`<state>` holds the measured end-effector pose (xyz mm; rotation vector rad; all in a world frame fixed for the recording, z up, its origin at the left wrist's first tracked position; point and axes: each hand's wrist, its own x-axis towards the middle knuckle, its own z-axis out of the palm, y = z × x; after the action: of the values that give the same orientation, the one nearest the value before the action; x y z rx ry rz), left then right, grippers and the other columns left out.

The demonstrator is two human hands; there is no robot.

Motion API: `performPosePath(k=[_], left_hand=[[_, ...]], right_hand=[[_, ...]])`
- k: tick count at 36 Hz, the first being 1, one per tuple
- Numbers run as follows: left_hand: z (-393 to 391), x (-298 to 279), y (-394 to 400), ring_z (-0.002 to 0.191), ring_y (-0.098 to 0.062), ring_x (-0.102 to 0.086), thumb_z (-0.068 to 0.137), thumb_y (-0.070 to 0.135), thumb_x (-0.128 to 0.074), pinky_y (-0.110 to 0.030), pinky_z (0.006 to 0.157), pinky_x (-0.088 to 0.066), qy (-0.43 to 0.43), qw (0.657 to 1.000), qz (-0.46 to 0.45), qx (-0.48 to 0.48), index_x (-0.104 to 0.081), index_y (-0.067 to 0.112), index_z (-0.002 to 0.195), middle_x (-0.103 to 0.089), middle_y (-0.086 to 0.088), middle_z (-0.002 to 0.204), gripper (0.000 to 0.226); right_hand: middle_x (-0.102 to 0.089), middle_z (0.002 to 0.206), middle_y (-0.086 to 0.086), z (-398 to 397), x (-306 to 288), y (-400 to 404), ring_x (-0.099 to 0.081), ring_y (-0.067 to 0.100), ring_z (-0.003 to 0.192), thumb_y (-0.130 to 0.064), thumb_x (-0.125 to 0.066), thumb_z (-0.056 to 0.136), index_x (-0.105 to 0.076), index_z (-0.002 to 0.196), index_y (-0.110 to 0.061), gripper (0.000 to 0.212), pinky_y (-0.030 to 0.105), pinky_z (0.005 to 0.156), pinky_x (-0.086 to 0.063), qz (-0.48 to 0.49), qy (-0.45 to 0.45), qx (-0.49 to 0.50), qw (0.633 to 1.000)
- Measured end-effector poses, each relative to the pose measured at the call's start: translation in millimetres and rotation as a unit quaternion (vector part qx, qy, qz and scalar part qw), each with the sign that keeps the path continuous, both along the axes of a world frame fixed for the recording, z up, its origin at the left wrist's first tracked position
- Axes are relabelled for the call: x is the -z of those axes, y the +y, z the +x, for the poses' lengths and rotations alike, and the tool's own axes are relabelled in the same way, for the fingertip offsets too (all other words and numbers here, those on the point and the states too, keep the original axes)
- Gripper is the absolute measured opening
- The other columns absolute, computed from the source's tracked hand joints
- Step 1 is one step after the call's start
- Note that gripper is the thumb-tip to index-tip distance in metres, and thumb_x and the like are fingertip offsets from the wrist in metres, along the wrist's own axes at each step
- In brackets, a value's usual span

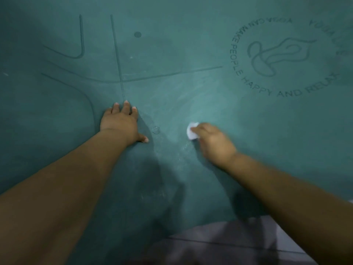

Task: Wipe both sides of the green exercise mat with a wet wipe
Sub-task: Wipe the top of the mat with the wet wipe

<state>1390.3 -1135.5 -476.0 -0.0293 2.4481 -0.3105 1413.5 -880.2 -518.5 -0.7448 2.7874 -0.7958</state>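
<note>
The green exercise mat (pixel 191 25) filled nearly the whole view, printed side up. On it the left hand (pixel 122 124) lay flat, fingers spread and straight, apparently bracing. To its right the right hand (pixel 212 141), blurred, gripped a bunched white wet wipe (pixel 192 131) against the mat. The step looked like wiping this first side; next would likely come strokes toward the circular logo (pixel 282 58). The mat's edges and underside were hidden; only a strip of grey floor (pixel 248 245) showed.

One head-worn wide-angle camera looks steeply down from close above, facing forward over the green mat (pixel 191 44), both forearms reaching away from the lower edge.
</note>
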Motion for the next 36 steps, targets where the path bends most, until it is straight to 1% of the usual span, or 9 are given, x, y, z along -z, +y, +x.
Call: performPosePath(k=[3, 6, 11, 17, 23, 26, 30, 34, 36], left_hand=[[3.7, -1.0, 3.2, 0.145, -0.032, -0.008, 0.077, 0.072, -0.053, -0.042, 0.116, -0.011, 0.010, 1.000, 0.009, -0.006, -0.008, 0.017, 0.151, -0.004, -0.008, 0.158, 0.103], [12.3, -2.5, 8.1, 0.144, -0.033, -0.011, 0.084, 0.063, -0.051, -0.042, 0.116, -0.012, 0.013, 1.000, 0.020, -0.006, -0.015, 0.018, 0.150, -0.010, -0.009, 0.157, 0.088], [37.0, -11.3, 17.2, 0.143, -0.032, -0.016, 0.096, 0.040, -0.045, -0.041, 0.115, -0.014, -0.010, 0.999, 0.031, 0.028, -0.024, 0.020, 0.149, -0.018, -0.008, 0.155, 0.060], [73.2, -35.1, 14.3, 0.145, -0.027, -0.012, 0.086, 0.042, -0.059, -0.040, 0.117, -0.006, -0.080, 0.993, 0.016, 0.086, -0.036, 0.029, 0.143, -0.020, -0.002, 0.155, 0.064], [98.1, -46.8, 7.2, 0.146, -0.023, -0.006, 0.081, 0.050, -0.065, -0.040, 0.117, 0.000, -0.045, 0.995, 0.014, 0.087, -0.032, 0.027, 0.144, -0.021, 0.002, 0.155, 0.075], [104.0, -41.8, 7.7, 0.146, -0.024, -0.001, 0.082, 0.049, -0.063, -0.040, 0.117, 0.004, -0.036, 0.996, 0.007, 0.083, -0.028, 0.027, 0.146, -0.016, 0.002, 0.157, 0.076], [106.7, -33.3, 12.3, 0.146, -0.027, 0.002, 0.084, 0.045, -0.062, -0.043, 0.116, 0.007, -0.029, 0.997, -0.004, 0.077, -0.024, 0.027, 0.147, -0.014, 0.000, 0.157, 0.076], [110.1, -25.8, 16.5, 0.145, -0.030, 0.009, 0.088, 0.041, -0.059, -0.046, 0.114, 0.011, -0.020, 0.997, -0.016, 0.072, -0.018, 0.027, 0.149, -0.008, 0.001, 0.158, 0.074], [112.1, -22.7, 17.4, 0.145, -0.030, 0.011, 0.090, 0.038, -0.056, -0.048, 0.114, 0.011, -0.012, 0.997, -0.016, 0.072, -0.016, 0.027, 0.149, -0.006, 0.001, 0.159, 0.072]], right_hand=[[-0.058, 0.117, 0.022, -21.7, -6.7, 31.7, -0.055, 0.036, 0.112, -0.001, -0.047, 0.085, -0.065, 0.111, -0.002, 0.032, 0.027, 0.094, -0.035, 0.001, -0.019, 0.288, 0.957], [-0.054, 0.120, 0.024, -6.9, -6.4, 17.0, -0.054, 0.036, 0.111, 0.004, -0.048, 0.086, -0.062, 0.115, 0.000, 0.033, 0.023, 0.093, -0.031, -0.003, -0.046, 0.399, 0.916], [-0.060, 0.108, 0.027, 67.8, -5.9, -48.7, -0.060, 0.043, 0.098, 0.002, -0.050, 0.077, -0.065, 0.108, 0.004, 0.034, 0.031, 0.092, -0.042, -0.029, -0.109, 0.084, 0.990], [-0.054, 0.127, 0.006, 94.5, -17.1, -27.1, -0.049, 0.023, 0.119, -0.033, -0.034, 0.101, -0.056, 0.121, -0.015, 0.036, 0.027, 0.097, -0.032, 0.048, -0.118, -0.156, 0.979], [-0.054, 0.120, 0.026, 54.2, -18.3, 33.0, -0.052, 0.038, 0.111, 0.000, -0.050, 0.089, -0.062, 0.114, 0.004, 0.028, 0.025, 0.093, -0.031, 0.055, -0.076, 0.288, 0.953], [-0.052, 0.122, 0.022, 67.6, -11.7, 6.1, -0.053, 0.037, 0.107, 0.001, -0.046, 0.088, -0.061, 0.118, 0.000, 0.033, 0.027, 0.094, -0.033, 0.083, -0.051, 0.349, 0.932], [-0.062, 0.109, 0.022, 119.7, 4.0, -57.8, -0.058, 0.034, 0.104, 0.003, -0.048, 0.085, -0.066, 0.104, 0.000, 0.026, 0.030, 0.096, -0.035, 0.048, -0.091, 0.097, 0.990], [-0.056, 0.119, 0.012, 156.0, -7.0, -62.0, -0.051, 0.027, 0.109, -0.019, -0.044, 0.097, -0.060, 0.116, -0.011, 0.025, 0.030, 0.089, -0.035, 0.049, -0.075, -0.218, 0.972], [-0.059, 0.118, 0.011, 144.1, -6.8, -33.4, -0.055, 0.027, 0.109, -0.019, -0.042, 0.096, -0.063, 0.114, -0.009, 0.029, 0.024, 0.086, -0.037, 0.047, -0.084, -0.176, 0.980]])
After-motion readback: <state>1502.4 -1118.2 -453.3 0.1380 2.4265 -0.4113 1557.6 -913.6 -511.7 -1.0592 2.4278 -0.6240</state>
